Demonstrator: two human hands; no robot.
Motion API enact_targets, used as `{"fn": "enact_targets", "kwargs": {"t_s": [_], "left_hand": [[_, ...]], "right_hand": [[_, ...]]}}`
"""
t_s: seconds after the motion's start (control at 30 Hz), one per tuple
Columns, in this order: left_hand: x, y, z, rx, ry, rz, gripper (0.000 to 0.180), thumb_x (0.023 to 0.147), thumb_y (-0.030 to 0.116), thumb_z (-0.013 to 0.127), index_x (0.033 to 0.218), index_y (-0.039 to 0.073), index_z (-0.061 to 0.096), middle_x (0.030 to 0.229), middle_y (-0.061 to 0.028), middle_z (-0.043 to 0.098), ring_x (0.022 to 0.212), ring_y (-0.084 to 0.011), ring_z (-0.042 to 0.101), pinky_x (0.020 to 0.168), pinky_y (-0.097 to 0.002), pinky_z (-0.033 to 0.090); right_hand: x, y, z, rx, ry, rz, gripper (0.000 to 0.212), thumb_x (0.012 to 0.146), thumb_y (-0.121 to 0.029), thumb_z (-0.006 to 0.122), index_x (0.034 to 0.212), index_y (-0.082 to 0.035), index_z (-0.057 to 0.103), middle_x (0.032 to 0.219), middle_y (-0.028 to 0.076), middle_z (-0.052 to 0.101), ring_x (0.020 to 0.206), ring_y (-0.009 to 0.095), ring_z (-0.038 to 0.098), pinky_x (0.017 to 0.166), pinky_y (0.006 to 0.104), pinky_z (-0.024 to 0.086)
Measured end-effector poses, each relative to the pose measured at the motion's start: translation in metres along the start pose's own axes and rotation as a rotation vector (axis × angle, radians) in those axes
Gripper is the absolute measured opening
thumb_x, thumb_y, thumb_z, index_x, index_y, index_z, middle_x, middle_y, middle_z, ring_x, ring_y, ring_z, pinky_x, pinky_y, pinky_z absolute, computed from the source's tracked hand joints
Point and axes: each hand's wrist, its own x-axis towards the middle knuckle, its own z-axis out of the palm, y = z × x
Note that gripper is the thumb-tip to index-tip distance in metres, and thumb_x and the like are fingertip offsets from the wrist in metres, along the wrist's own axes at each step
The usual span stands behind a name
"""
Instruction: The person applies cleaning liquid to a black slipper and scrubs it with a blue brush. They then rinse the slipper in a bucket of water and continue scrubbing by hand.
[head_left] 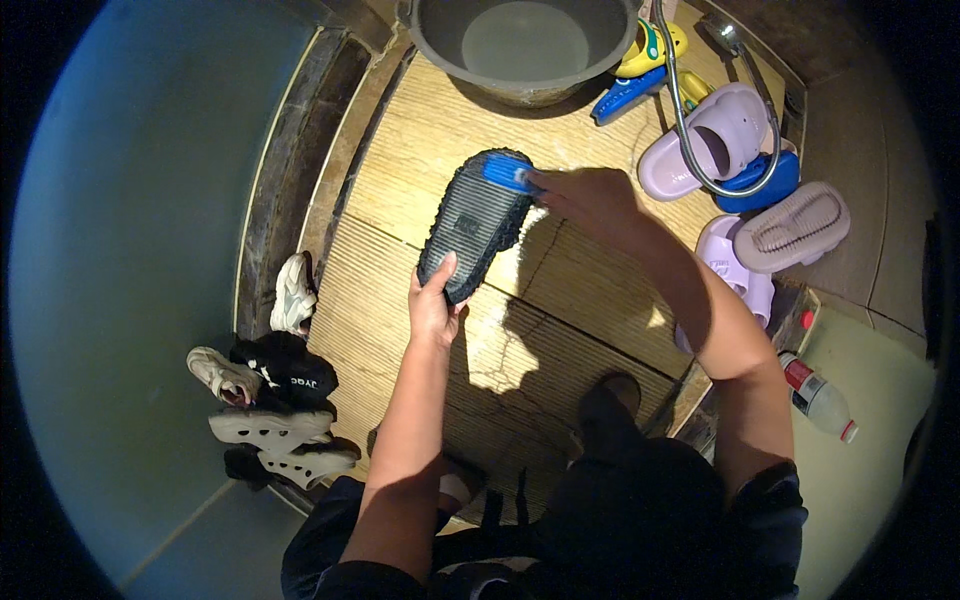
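Note:
In my left hand (436, 306) I grip a black slipper (470, 225) by its near end, thumb across the ribbed sole, which faces up. My right hand (585, 200), in shadow, is closed on a blue brush (508, 174). The brush lies against the sole at the slipper's far end. My right fingers are too dark to make out singly. Beneath the slipper is a ribbed tan floor (400, 160).
A dark basin (520, 95) with water stands ahead. Lilac slippers (672, 165), a yellow clog (655, 52) and a metal shower hose (684, 120) lie at the right, near a plastic bottle (825, 400). White sneakers (292, 295) and grey clogs (270, 430) line the left.

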Motion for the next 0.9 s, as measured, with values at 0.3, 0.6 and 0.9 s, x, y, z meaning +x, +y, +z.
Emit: {"fn": "enact_targets", "kwargs": {"t_s": [0.3,0.6,0.9], "left_hand": [[-0.001,-0.006,-0.013,0.067,-0.016,-0.041,0.044,0.088,0.014,0.069,0.125,0.003,0.047,0.11,-0.0152,0.064,0.093,-0.0273,0.069,0.075,-0.0407,0.063],[-0.018,-0.022,-0.018,0.01,-0.017,-0.048,0.041,0.088,0.012,0.069,0.123,0.005,0.048,0.108,-0.013,0.065,0.091,-0.0245,0.069,0.071,-0.0375,0.062],[-0.072,0.009,-0.013,0.498,-0.009,0.782,0.06,0.073,-0.012,0.07,0.129,0.0,0.053,0.116,-0.0143,0.064,0.108,-0.0257,0.062,0.095,-0.0353,0.05]], "right_hand": [[0.025,-0.024,0.045,0.177,0.037,0.063,0.04,0.102,-0.038,0.046,0.141,-0.027,0.047,0.069,0.007,0.064,0.058,0.021,0.062,0.056,0.0358,0.05],[-0.044,-0.026,0.057,0.552,0.134,0.01,0.032,0.101,-0.039,0.051,0.123,-0.023,0.066,0.092,0.005,0.071,0.071,0.016,0.065,0.065,0.032,0.051],[-0.04,-0.022,0.042,0.16,0.524,0.042,0.03,0.097,-0.03,0.06,0.124,-0.02,0.065,0.098,0.011,0.072,0.081,0.026,0.07,0.071,0.034,0.053]]}}
